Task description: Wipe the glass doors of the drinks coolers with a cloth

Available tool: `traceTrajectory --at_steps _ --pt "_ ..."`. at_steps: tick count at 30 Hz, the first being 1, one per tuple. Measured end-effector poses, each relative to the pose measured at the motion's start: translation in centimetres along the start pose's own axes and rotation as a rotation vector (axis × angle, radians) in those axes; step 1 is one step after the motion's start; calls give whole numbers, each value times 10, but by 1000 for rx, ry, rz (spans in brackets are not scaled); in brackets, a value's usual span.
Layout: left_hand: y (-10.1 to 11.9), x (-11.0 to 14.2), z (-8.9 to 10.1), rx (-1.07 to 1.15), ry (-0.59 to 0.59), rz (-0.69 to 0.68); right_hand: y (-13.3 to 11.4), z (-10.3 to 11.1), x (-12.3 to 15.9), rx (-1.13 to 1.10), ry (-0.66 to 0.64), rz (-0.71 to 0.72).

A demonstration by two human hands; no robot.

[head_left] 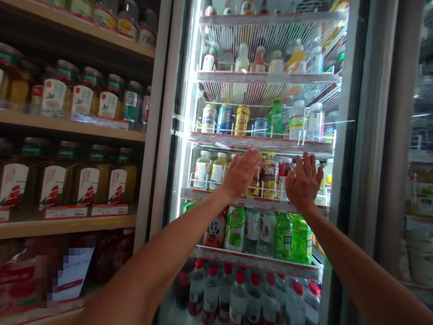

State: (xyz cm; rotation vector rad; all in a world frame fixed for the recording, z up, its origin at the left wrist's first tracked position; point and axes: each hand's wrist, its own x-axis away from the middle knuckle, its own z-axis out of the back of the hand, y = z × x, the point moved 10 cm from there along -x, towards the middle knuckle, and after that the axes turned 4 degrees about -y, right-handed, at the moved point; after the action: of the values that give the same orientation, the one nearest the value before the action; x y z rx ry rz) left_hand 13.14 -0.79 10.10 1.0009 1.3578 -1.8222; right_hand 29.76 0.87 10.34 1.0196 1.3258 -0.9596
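My left hand point(241, 174) and my right hand point(303, 180) are raised side by side, fingers apart and holding nothing. Both are flat in front of a lit glass-door drinks fridge point(348, 135), at the level of its shelf of small bottles. I cannot tell if they touch the glass. Nearest my left hand stand juice bottles point(218, 170), and a bottle with a yellow label point(270, 176) stands between my hands. Cans point(225, 119) line the shelf above. Green drink bottles point(283, 237) sit below, and red-capped water bottles point(238, 298) fill the lowest visible shelf.
Left of the fridge, wooden shelves point(67, 124) hold rows of labelled glass jars point(56, 92) and bottles point(52, 185). A pixelated patch point(43, 280) covers part of a low red-and-white package. Another refrigerated case point(419, 216) stands at the right.
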Motion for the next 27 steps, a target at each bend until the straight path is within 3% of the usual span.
traceTrajectory --at_steps 2,3,4,7,9,11,15,16,17,18,21,23,25,27 --pt "40 4 -13 -4 -96 -255 2 1 0 3 -24 27" --pt "41 3 -13 -7 -106 -282 5 2 0 4 -44 44" --pt "28 -3 -9 -10 -83 -225 10 4 0 6 -60 53" --pt "-48 -24 18 -1 107 231 36 15 3 31 -70 16" --pt "-70 -31 24 16 197 427 52 25 6 57 -66 -11" --pt "-42 -42 15 35 194 356 59 31 11 77 -82 11" --pt "93 -50 -24 73 19 -296 62 43 23 100 -111 97" --pt "115 -49 -30 80 -12 -410 65 48 24 103 -114 108" --pt "123 -54 -32 86 -20 -443 69 53 25 106 -115 113" --pt "119 -66 -31 94 0 -387 74 59 25 110 -114 111" --pt "64 -108 -16 125 144 66 95 76 23 133 -104 92" --pt "51 -122 -16 148 189 225 106 84 23 149 -95 83" --pt "85 -125 -27 166 139 115 114 87 26 157 -93 80" --pt "151 -109 -46 179 41 -150 119 87 31 157 -102 78"
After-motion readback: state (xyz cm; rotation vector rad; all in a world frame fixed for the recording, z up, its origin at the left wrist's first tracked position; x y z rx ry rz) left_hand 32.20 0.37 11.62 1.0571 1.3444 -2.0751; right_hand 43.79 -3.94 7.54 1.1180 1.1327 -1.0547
